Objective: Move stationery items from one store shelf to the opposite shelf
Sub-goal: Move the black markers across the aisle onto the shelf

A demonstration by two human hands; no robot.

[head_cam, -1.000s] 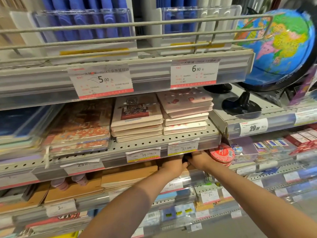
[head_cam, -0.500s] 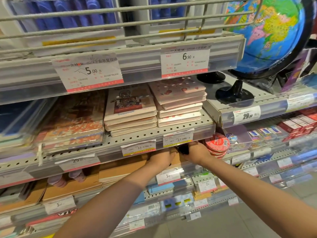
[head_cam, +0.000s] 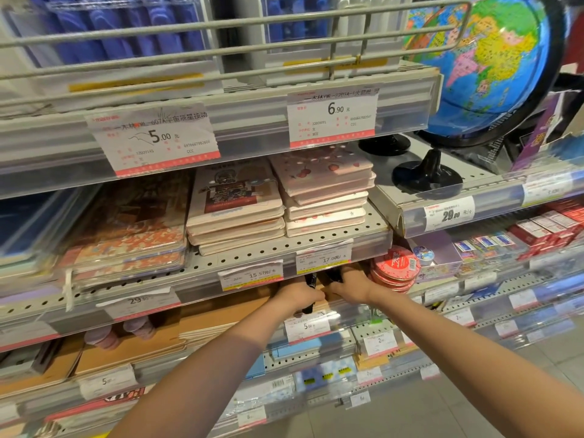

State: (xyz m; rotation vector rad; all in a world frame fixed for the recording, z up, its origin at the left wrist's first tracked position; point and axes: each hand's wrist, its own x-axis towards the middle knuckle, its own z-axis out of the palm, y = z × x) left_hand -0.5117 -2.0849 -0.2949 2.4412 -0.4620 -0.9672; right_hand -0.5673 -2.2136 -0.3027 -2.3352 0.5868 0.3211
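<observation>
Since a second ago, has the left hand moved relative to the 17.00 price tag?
Barely, if at all. The left hand is still just below and left of the 17.00 price tag, now with a dark pen-like item visible in it.

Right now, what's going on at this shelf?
A person is reaching with both bare hands under the perforated shelf that carries the stacked notebooks. The left hand is closed around a dark, slim item, possibly a pen or marker. The right hand grips something dark too, mostly hidden. Both are beside the round red tins. Nothing has left the shelf area yet.
</observation>
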